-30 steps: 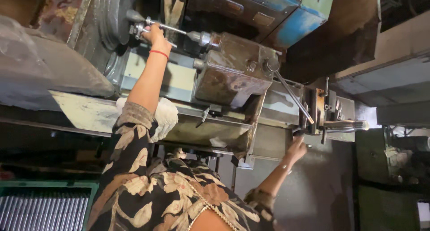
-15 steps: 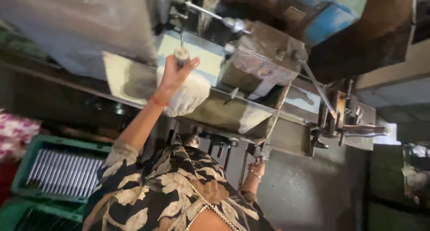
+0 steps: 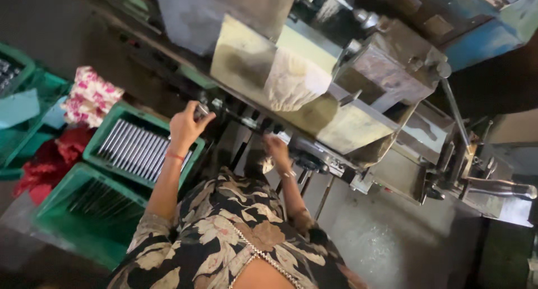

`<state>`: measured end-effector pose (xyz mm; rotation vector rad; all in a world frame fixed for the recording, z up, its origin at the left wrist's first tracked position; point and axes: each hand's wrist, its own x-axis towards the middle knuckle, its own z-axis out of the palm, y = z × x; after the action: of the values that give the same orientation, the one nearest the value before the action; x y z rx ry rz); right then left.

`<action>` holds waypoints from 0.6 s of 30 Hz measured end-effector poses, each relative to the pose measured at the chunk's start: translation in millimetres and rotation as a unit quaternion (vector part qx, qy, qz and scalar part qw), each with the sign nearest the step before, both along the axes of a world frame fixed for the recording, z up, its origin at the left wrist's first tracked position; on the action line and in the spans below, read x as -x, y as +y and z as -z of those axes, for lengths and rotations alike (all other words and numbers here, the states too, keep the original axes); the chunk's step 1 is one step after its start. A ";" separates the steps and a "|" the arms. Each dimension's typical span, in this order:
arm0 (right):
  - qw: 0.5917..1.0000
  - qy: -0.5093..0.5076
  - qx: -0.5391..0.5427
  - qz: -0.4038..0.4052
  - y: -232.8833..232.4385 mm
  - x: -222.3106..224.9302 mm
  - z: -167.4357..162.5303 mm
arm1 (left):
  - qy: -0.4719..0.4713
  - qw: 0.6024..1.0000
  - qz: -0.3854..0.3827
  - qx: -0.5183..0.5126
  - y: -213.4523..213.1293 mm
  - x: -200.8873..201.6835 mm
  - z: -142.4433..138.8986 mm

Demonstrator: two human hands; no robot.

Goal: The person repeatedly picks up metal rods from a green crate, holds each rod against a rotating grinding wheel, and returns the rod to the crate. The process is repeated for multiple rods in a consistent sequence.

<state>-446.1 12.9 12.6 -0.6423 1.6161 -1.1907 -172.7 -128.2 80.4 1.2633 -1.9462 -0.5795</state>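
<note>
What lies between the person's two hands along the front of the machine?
In the head view, between the left hand and the right hand runs the machine's dark front rail with small knobs.

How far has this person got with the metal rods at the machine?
Done: one green crate beside the machine holds a neat row of metal rods. In hand: the left hand grips a small metal piece at the machine's front edge, while the right hand rests near the controls below. Left: a second green crate also holds rods; which batch is finished I cannot tell.
</note>
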 end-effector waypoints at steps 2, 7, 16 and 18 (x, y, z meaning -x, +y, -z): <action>0.982 -0.053 0.099 -0.149 -31.8 -67.9 -24.9 | 0.161 0.986 -0.014 -0.045 11.8 -22.5 7.9; 0.940 -0.138 0.163 -0.266 -63.1 -193.7 -72.4 | 0.440 0.874 -0.070 -0.192 41.3 -69.8 18.0; 0.946 -0.163 0.165 -0.227 -37.6 -271.1 -80.1 | 0.473 0.860 -0.111 -0.156 88.2 -139.6 11.4; 0.949 -0.159 0.153 -0.225 -32.1 -277.2 -79.2 | 0.480 0.859 -0.095 -0.149 94.4 -145.7 14.3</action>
<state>-168.9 -19.3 91.8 -0.9077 0.9540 -1.1358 -27.0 -33.8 66.1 1.0108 -0.9054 -1.1645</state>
